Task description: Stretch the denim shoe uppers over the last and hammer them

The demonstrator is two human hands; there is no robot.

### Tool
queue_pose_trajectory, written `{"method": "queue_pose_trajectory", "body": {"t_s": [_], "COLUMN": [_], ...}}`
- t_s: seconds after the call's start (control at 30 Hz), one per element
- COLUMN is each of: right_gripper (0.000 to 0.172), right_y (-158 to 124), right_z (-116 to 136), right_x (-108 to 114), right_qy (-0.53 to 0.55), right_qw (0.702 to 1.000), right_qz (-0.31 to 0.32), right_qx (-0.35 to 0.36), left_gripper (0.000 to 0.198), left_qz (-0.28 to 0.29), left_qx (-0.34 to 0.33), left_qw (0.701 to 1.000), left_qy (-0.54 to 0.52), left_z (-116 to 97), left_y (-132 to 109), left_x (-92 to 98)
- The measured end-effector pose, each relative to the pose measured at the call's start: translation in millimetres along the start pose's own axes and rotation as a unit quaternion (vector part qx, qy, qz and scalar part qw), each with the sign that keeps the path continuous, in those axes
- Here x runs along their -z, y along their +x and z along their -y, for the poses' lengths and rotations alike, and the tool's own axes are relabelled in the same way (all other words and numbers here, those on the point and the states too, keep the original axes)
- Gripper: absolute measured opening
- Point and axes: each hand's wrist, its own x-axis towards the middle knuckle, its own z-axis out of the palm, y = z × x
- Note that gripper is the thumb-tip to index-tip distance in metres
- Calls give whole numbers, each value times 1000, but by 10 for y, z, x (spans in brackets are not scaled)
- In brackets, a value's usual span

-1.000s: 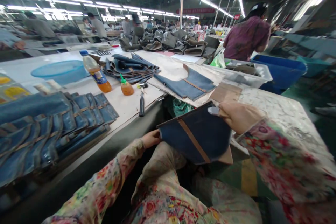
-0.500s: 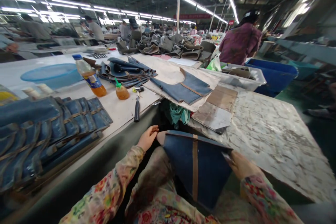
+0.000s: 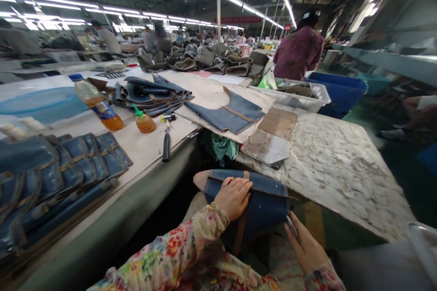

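A blue leather piece [image 3: 266, 209] with a brown strip down it and a pale tip at its left end lies over my lap. My left hand [image 3: 234, 196] rests on its upper face, beside the brown strip, with the fingers lying over the surface. At the right edge of the piece, my right hand [image 3: 305, 245] is closed on a thin silvery tool [image 3: 292, 227]. Its exact kind cannot be made out. On the board in front, another blue leather piece [image 3: 235, 113] with a brown strip lies flat.
To the left, overlapping blue pieces [image 3: 68, 159] line the table. A hammer [image 3: 166, 141], a small glue bottle [image 3: 145, 122] and a drink bottle [image 3: 102, 104] stand or lie beyond. A stained slab [image 3: 341, 159] is at right. A person [image 3: 298, 52] faces away behind a white bin [image 3: 321, 97].
My left hand has moved right, from the pale tip onto the middle of the leather piece. My right hand has lowered slightly. The whole view has shifted a little to the right.
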Motion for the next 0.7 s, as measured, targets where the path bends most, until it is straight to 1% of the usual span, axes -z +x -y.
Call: {"method": "queue_pose_trajectory", "body": {"t_s": [0.07, 0.13, 0.2, 0.33, 0.4, 0.5, 0.7], "right_gripper": [52, 52, 52, 51, 52, 54, 60], "right_y": [-13, 8, 27, -3, -32, -55, -38], "right_z": [6, 24, 55, 150, 183, 167, 39], "right_x": [-30, -47, -48, -18, 1, 25, 50], "right_qy": [19, 34, 40, 48, 57, 59, 54], "right_qw": [1000, 999, 999, 998, 998, 997, 993], "right_qz": [4, 21, 30, 22, 23, 29, 105], "right_qx": [-8, -6, -13, -33, -29, -30, -17], "left_gripper": [36, 39, 40, 42, 43, 42, 43], "left_qz": [2, 10, 18, 28, 33, 35, 24], "left_qx": [-10, -29, -54, -102, -113, -122, -144], "left_qw": [1000, 999, 998, 994, 993, 992, 988], "left_qy": [8, 10, 3, 3, 9, 18, 43], "left_z": [-7, -36, -97, -255, -303, -311, -263], "left_y": [-8, 8, 44, 118, 138, 139, 94], "left_x": [-14, -21, -44, -133, -175, -211, -198]}}
